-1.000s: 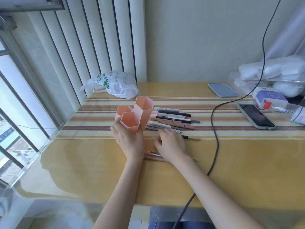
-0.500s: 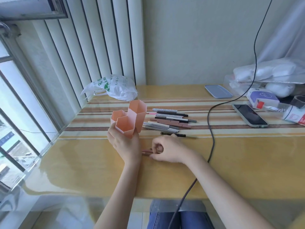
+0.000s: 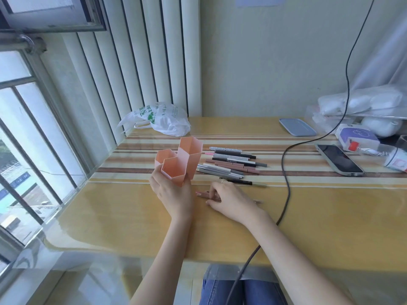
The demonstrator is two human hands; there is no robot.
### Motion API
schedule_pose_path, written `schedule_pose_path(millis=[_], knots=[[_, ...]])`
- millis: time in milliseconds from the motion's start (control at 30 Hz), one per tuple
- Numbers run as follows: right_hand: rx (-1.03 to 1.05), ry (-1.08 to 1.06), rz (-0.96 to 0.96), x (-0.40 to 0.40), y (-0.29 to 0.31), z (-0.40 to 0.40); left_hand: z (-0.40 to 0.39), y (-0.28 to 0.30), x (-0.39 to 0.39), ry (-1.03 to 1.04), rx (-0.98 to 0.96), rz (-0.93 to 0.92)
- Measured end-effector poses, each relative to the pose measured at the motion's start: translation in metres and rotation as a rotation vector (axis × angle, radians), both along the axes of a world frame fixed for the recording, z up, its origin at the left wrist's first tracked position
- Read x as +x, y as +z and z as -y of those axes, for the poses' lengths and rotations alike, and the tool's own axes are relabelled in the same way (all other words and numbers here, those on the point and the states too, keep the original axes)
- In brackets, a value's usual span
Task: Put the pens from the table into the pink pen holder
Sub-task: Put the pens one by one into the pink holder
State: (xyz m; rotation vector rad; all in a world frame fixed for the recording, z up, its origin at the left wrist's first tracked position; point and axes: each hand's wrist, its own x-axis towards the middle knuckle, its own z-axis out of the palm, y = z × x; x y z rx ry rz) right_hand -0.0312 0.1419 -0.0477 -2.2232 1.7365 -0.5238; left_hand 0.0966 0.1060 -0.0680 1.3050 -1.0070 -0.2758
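Left hand (image 3: 170, 191) grip wraps pink pen holder (image 3: 179, 160); right hand (image 3: 229, 200) pinches brown pens (image 3: 203, 194) on counter (image 3: 308, 216) — lift level, drop tips into nearest cell.

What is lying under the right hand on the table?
Under the right hand lie brown pens; their ends stick out on its left, and a thin tip shows on its right. The hand covers their middles, so their number is unclear.
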Motion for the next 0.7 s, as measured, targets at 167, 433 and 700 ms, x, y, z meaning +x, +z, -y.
schedule_pose_path(millis=[167, 433, 700], knots=[[-0.028, -0.032, 0.050, -0.002, -0.003, 0.003, 0.002, 0.000, -0.001, -0.017, 0.012, -0.006], [-0.054, -0.121, -0.055, -0.006, -0.007, 0.014, 0.010, -0.002, 0.000, -0.024, 0.016, 0.005], [-0.304, -0.137, -0.069, -0.011, -0.010, 0.019, 0.026, -0.003, 0.001, -0.042, 0.013, 0.045]])
